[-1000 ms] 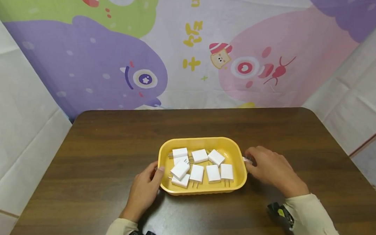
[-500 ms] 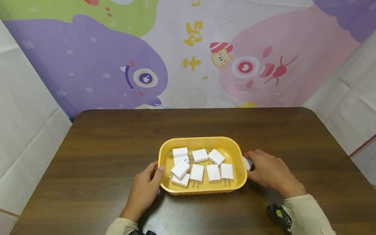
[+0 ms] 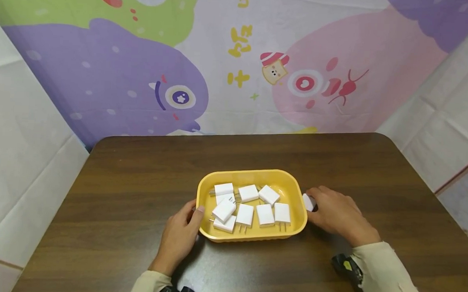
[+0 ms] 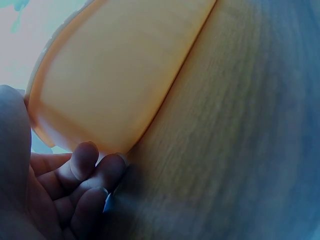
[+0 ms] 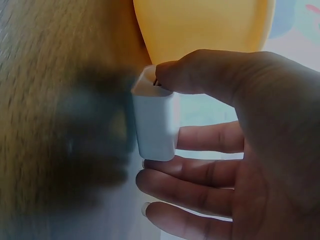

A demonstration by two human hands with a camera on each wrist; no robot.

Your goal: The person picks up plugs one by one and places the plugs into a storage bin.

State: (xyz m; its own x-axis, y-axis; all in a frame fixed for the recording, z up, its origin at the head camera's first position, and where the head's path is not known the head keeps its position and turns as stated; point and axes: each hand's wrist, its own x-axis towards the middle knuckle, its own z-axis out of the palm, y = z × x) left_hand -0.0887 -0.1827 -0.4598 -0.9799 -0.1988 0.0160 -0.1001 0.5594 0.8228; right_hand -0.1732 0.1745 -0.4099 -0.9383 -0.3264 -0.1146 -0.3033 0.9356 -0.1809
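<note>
A yellow plastic basket point(image 3: 249, 240) sits on the table with several white charger plugs point(image 3: 245, 215) lying loose inside. My left hand point(image 3: 180, 236) grips the basket's left end, thumb on the rim and fingers curled against the outer wall. Just outside the basket's right end, my right hand point(image 3: 338, 213) pinches one white charger plug point(image 5: 155, 125) between thumb and fingers. In the right wrist view the thumb presses its upper end, where the prongs are mostly hidden, and fingertips support the lower end. The plug is held close above the tabletop.
The dark brown wooden table point(image 3: 146, 172) extends around the basket on all sides. Behind it hangs a cartoon-printed cloth point(image 3: 235, 107). White sheeting point(image 3: 25, 154) covers the left side, with similar sheeting point(image 3: 443, 111) on the right.
My right hand has turned slightly and shifted a little down, so more of the pinched charger plug shows beside the basket. My left hand and the basket stay in place.
</note>
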